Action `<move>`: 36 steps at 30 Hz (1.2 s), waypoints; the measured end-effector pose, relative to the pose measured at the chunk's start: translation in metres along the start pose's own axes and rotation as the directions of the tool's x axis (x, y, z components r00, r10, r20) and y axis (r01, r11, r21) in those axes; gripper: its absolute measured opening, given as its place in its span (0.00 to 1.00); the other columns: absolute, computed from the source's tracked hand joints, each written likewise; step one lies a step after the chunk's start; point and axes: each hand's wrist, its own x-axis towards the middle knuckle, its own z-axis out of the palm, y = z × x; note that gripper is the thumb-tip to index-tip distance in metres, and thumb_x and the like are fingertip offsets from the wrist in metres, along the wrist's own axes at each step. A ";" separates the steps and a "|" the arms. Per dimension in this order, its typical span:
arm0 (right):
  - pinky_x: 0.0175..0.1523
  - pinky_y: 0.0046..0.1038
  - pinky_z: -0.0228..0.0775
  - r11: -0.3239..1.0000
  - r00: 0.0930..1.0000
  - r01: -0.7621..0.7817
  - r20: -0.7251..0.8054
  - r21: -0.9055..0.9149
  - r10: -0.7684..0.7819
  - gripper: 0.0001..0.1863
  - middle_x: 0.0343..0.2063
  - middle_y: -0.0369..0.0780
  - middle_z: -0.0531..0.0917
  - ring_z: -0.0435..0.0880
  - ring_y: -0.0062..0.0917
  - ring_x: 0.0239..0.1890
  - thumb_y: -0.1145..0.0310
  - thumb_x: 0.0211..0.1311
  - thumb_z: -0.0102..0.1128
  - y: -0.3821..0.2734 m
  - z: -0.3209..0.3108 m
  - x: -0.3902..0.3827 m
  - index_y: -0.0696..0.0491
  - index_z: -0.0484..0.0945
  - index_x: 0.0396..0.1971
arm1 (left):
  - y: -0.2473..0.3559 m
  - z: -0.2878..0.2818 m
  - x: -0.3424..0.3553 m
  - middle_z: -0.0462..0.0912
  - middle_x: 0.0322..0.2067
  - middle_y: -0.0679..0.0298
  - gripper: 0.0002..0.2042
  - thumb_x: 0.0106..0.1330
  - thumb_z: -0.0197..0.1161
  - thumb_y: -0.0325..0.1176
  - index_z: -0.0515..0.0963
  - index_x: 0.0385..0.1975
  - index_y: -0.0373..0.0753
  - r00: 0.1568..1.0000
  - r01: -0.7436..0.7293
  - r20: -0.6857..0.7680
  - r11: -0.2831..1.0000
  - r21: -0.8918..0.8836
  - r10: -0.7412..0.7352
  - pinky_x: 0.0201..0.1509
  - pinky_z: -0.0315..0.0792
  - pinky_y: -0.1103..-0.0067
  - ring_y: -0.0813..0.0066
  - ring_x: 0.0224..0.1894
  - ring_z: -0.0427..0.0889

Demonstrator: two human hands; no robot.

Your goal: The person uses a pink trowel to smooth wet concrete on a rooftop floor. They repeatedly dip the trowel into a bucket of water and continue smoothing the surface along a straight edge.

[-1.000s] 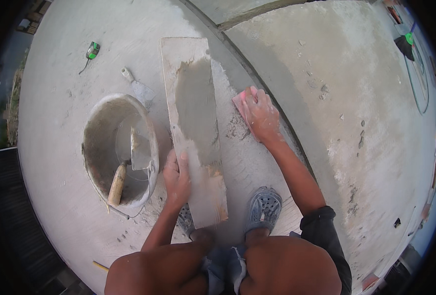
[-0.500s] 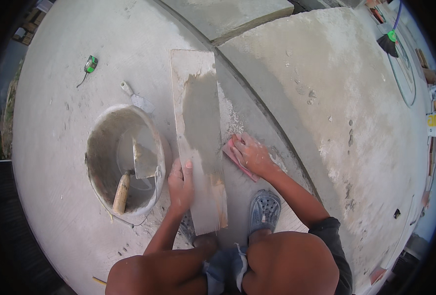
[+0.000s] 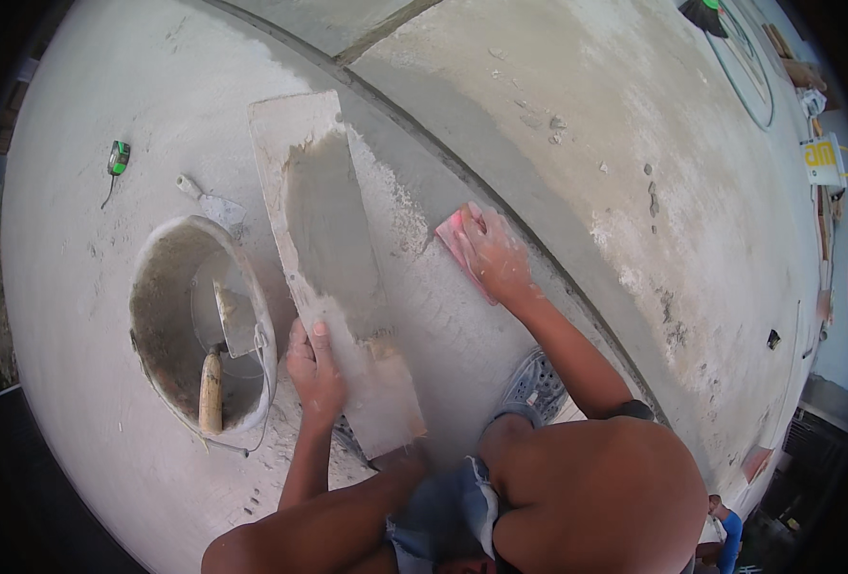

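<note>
My left hand (image 3: 317,371) is closed on the left edge of a long board (image 3: 333,230) smeared with wet grey mortar, its thumb lying on the upper face. To the right, my right hand (image 3: 499,256) grips a pink hand float (image 3: 453,239), pressed flat on the concrete floor beside a narrow groove; its handle is mostly covered by the fingers. Left of the board stands a mortar-stained bucket (image 3: 144,330). Inside the bucket leans a trowel (image 3: 211,394) with a wooden handle and some mortar on its blade.
A small putty knife (image 3: 215,206) lies behind the bucket, and a green and black tape measure (image 3: 118,158) farther left. My shoe (image 3: 531,387) is near the board's right side. At the far right are a broom head (image 3: 703,16), a hose (image 3: 754,117) and a yellow-and-white container (image 3: 823,161).
The float in my right hand has slid away from the board, toward the groove. The board now slants more, its far end to the left, still in my left hand. The whole view has shifted.
</note>
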 end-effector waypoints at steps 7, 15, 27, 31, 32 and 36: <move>0.37 0.31 0.82 0.928 0.935 0.343 0.040 0.149 -0.352 0.22 0.43 0.41 0.79 0.83 0.30 0.40 0.64 0.68 0.64 -0.023 -0.004 -0.054 0.55 0.78 0.60 | -0.005 0.002 0.002 0.82 0.48 0.58 0.18 0.83 0.50 0.41 0.75 0.56 0.30 0.999 -0.043 0.001 0.999 0.009 0.043 0.56 0.72 0.76 0.76 0.49 0.79; 0.36 0.31 0.81 0.933 0.955 0.297 -0.031 0.203 -0.297 0.21 0.40 0.40 0.79 0.83 0.28 0.40 0.61 0.69 0.63 -0.023 0.023 -0.049 0.55 0.78 0.57 | 0.002 0.012 -0.001 0.84 0.45 0.61 0.18 0.83 0.51 0.40 0.75 0.57 0.31 1.000 -0.014 0.018 1.000 -0.006 0.014 0.52 0.74 0.79 0.79 0.45 0.80; 0.38 0.33 0.81 0.934 0.957 0.276 0.024 0.226 -0.288 0.16 0.45 0.42 0.80 0.85 0.34 0.43 0.63 0.69 0.61 -0.025 0.029 -0.009 0.54 0.82 0.52 | 0.012 0.012 0.002 0.83 0.47 0.63 0.19 0.83 0.52 0.43 0.76 0.57 0.31 1.000 -0.015 -0.021 0.999 -0.029 0.014 0.54 0.72 0.80 0.80 0.47 0.79; 0.38 0.32 0.82 0.965 0.979 0.204 -0.048 0.166 -0.198 0.16 0.45 0.41 0.80 0.85 0.32 0.42 0.63 0.70 0.61 -0.006 0.016 0.029 0.54 0.82 0.53 | 0.010 0.009 0.002 0.83 0.47 0.62 0.20 0.83 0.52 0.43 0.76 0.57 0.31 1.000 0.021 0.012 1.000 0.004 -0.021 0.55 0.72 0.80 0.80 0.48 0.78; 0.38 0.32 0.82 0.992 0.992 0.113 -0.066 0.049 -0.110 0.16 0.46 0.41 0.80 0.85 0.32 0.42 0.63 0.70 0.61 0.017 0.020 0.040 0.54 0.82 0.53 | 0.011 0.013 0.001 0.83 0.47 0.62 0.20 0.83 0.51 0.43 0.76 0.57 0.31 0.999 0.038 0.039 0.999 0.002 -0.038 0.55 0.71 0.80 0.80 0.48 0.78; 0.40 0.32 0.82 0.977 0.977 0.210 -0.054 0.033 -0.208 0.18 0.48 0.41 0.81 0.85 0.33 0.43 0.62 0.70 0.62 0.002 0.021 -0.006 0.54 0.81 0.55 | 0.011 0.010 0.002 0.83 0.47 0.62 0.19 0.83 0.52 0.43 0.76 0.56 0.31 1.000 0.003 0.006 1.000 0.008 -0.003 0.54 0.71 0.80 0.80 0.47 0.78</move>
